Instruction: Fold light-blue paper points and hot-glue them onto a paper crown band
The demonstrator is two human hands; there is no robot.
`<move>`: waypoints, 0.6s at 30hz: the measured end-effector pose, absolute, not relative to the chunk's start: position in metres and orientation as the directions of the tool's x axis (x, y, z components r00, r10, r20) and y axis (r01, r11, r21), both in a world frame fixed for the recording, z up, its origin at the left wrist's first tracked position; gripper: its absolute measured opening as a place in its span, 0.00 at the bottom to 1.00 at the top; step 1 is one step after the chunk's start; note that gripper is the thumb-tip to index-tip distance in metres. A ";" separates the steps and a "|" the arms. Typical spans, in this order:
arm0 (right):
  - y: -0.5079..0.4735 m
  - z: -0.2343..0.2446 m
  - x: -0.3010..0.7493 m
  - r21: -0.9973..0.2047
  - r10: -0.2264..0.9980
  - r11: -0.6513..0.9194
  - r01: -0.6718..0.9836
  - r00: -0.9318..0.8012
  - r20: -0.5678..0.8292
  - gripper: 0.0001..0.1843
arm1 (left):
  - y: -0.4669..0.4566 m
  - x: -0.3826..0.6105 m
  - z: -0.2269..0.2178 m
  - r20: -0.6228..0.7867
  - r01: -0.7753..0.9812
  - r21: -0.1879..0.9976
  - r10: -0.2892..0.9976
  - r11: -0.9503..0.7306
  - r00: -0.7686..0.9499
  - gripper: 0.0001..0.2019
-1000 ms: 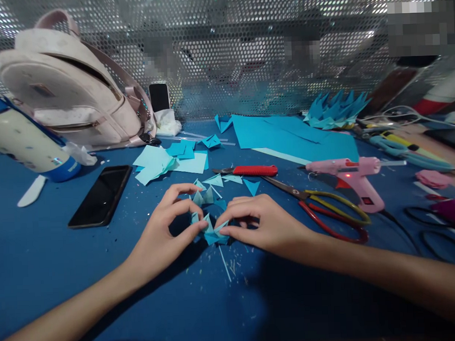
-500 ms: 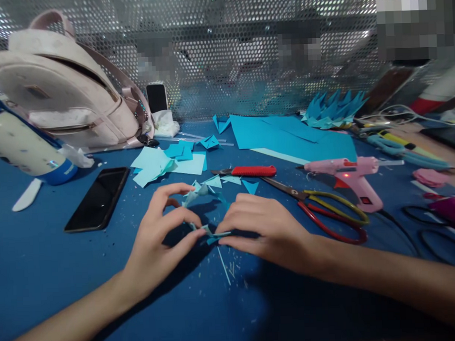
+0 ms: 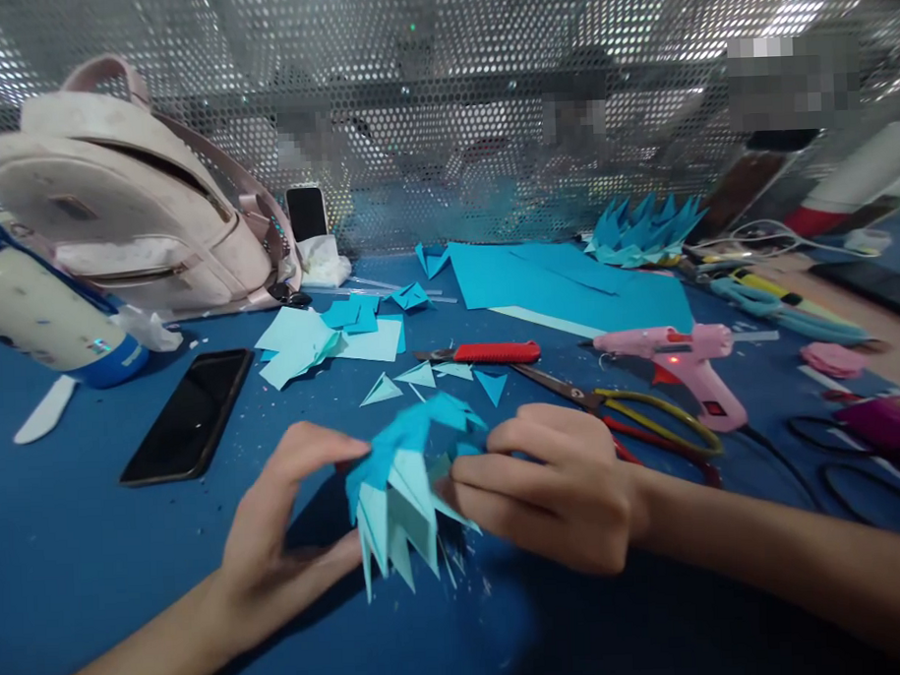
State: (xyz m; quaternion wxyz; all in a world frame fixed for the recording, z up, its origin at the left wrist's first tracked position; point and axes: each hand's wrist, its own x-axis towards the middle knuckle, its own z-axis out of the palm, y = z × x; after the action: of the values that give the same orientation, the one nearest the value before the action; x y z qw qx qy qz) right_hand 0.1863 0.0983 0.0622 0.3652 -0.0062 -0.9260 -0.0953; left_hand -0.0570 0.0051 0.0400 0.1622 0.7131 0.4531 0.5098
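Note:
A spiky piece made of folded light-blue paper points [image 3: 400, 482] is held up off the blue table [image 3: 95, 547] between both hands, its tips pointing down toward me. My left hand [image 3: 279, 526] pinches its left side with thumb and fingers. My right hand [image 3: 551, 487] grips its right side with curled fingers. Three loose folded paper triangles [image 3: 422, 378] lie on the table just beyond it.
Behind are a red-handled cutter [image 3: 487, 353], scissors [image 3: 637, 420], a pink glue gun [image 3: 679, 359], blue paper sheets [image 3: 566, 284] and cut squares [image 3: 324, 337]. A black phone [image 3: 191, 411], a bottle [image 3: 43, 312] and a white backpack [image 3: 128, 211] stand left. A mesh wall [image 3: 442, 101] closes the back.
Both hands have lifted the folded paper piece off the table and tipped it toward me, so its points now face down. The view shifted slightly downward.

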 end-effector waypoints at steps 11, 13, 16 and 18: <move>0.096 0.065 0.184 0.140 0.045 0.975 0.173 -0.767 0.640 0.03 | -0.001 -0.045 0.039 0.416 0.288 0.858 0.905 -0.425 0.093 0.36; 0.096 0.063 0.183 0.139 0.056 0.972 0.189 -0.765 0.642 0.05 | 0.000 -0.044 0.040 0.417 0.301 0.852 0.903 -0.429 0.106 0.34; 0.096 0.064 0.184 0.180 0.001 0.972 0.149 -0.774 0.634 0.05 | 0.000 -0.044 0.040 0.431 0.338 0.835 0.898 -0.435 0.091 0.32; 0.096 0.067 0.186 0.175 -0.045 0.981 0.086 -0.774 0.631 0.07 | -0.001 -0.044 0.041 0.441 0.339 0.827 0.892 -0.448 0.103 0.33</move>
State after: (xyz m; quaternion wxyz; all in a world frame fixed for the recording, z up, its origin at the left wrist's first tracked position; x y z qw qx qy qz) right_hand 0.1856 0.0964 0.0665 0.3358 -0.0109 -0.9368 -0.0974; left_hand -0.0444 -0.0008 0.0412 0.2770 0.6891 0.4463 0.4992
